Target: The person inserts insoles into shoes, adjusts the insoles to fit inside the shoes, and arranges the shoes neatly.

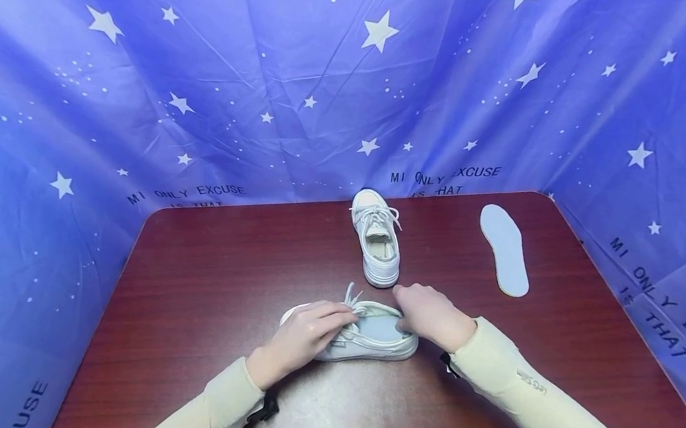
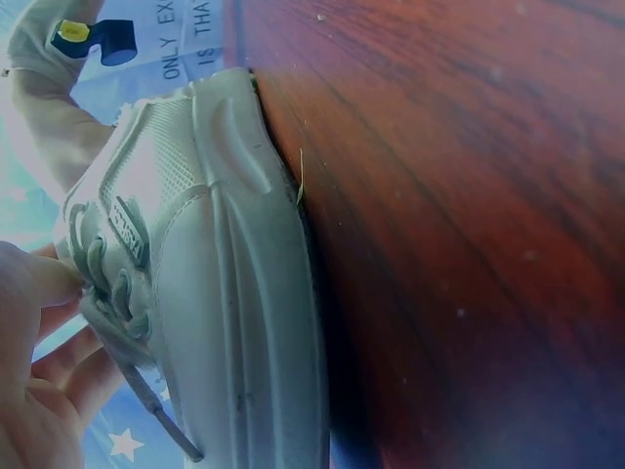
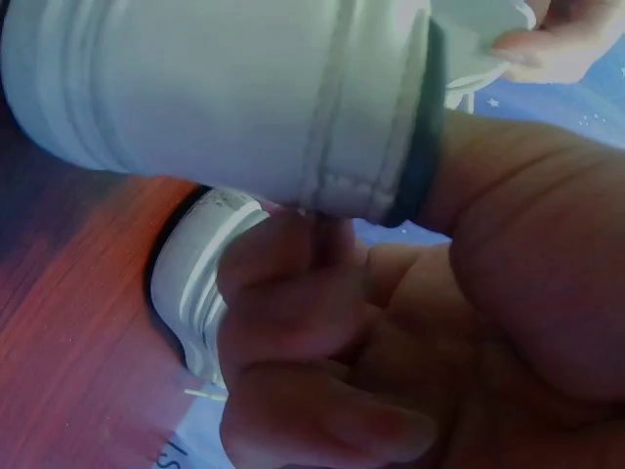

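The near shoe (image 1: 367,351) is set upright on the red-brown table (image 1: 206,283), at the middle of the near half, with its toe turned left and its heel right. Its upper is grasped by the left hand (image 1: 307,331), the tongue and lace area being pinched between thumb and fingers, as is shown from the left wrist. The rim of its heel is gripped by the right hand (image 1: 432,313): the thumb is hooked over the edge into the shoe, and the fingers are kept curled outside, behind the heel. Inside the shoe, a pale inner sole (image 1: 377,327) is seen through the mouth, its front part hidden under the upper. A lace (image 1: 350,294) is raised above the tongue, just beside the left fingertips. The far shoe (image 1: 381,229) is placed just beyond, toe pointed far and heel near, close to the right hand; its lace is tied. A loose insole (image 1: 505,250) is laid flat at the far right, well apart from both shoes. Both arms are covered by pale sleeves (image 1: 548,406). The table is backed by a blue cloth (image 1: 309,52) printed with white stars and lettering.
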`<state>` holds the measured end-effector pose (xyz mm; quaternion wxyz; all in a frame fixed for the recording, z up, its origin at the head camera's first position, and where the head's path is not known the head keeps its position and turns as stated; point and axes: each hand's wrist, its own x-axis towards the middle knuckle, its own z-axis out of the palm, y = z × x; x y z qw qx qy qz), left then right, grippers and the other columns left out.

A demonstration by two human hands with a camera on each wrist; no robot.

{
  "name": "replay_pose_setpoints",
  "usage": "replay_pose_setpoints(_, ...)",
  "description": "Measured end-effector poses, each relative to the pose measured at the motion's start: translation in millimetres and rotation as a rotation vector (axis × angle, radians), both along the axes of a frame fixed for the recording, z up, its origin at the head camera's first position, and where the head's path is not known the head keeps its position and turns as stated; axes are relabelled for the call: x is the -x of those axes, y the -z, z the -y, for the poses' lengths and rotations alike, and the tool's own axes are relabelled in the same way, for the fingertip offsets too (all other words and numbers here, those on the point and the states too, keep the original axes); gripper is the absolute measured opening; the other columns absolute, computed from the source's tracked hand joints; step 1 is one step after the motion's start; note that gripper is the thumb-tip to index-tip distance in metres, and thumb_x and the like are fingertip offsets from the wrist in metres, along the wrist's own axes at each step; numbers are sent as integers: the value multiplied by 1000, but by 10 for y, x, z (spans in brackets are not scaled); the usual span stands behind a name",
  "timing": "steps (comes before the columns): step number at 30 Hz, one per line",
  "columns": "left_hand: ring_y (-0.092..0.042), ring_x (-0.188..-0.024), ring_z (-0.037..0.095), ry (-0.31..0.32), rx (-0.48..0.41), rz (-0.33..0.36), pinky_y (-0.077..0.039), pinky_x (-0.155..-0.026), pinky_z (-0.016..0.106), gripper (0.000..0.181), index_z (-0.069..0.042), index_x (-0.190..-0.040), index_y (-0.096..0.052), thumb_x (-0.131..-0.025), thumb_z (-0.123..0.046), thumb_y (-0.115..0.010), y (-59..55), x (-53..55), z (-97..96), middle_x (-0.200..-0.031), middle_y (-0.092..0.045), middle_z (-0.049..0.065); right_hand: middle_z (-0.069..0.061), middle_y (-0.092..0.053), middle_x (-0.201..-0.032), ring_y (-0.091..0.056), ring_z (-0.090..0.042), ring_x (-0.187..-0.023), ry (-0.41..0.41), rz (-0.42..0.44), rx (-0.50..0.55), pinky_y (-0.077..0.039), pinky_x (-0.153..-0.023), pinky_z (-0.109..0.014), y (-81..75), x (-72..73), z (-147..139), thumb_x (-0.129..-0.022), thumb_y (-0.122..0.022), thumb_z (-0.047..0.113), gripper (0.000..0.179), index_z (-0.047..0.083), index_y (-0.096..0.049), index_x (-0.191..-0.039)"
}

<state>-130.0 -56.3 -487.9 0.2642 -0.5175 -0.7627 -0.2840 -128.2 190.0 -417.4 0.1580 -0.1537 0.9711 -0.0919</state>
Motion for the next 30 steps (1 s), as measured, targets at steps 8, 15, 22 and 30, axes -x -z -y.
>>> replay_pose_setpoints(8,-74,-101,15,-4,13,3,-57,-93,25,28,-7,-112,-77,-85,2,-78,6,4,-4,-111,-76,4,-9,-61,-74,-64,-27,-67,-55,-26,0,-53,-59,-44,-15,-28,-22,-84,-81,7,23,2,-60,-89)
replay_pose_setpoints(15,-73,-101,14,-9,25,-5,-57,-93,26,28,-7,-112,-77,-84,0,-79,-6,-5,11,-110,-76,3,-10,-63,-74,-67,-31,-67,-66,-85,-28,-54,-56,-47,-24,-39,13,-85,-80,7,20,3,-60,-90)
replay_pose_setpoints(22,-74,-102,15,-3,23,-16,-57,-93,27,29,-7,-112,-77,-84,0,-79,-16,4,16,-110,-76,3,-16,-69,-80,-70,-39,-74,12,-139,-112,-56,-59,-53,83,-16,79,-82,-77,6,16,4,-62,-88)
replay_pose_setpoints(30,-73,-102,15,1,30,-5,-56,-95,26,29,-7,-113,-77,-85,0,-78,-4,2,13,-111,-75,3,-13,-69,-82,-70,-37,-75,-23,-203,-141,-57,-60,-51,22,-46,75,-77,-88,18,30,4,-64,-89)
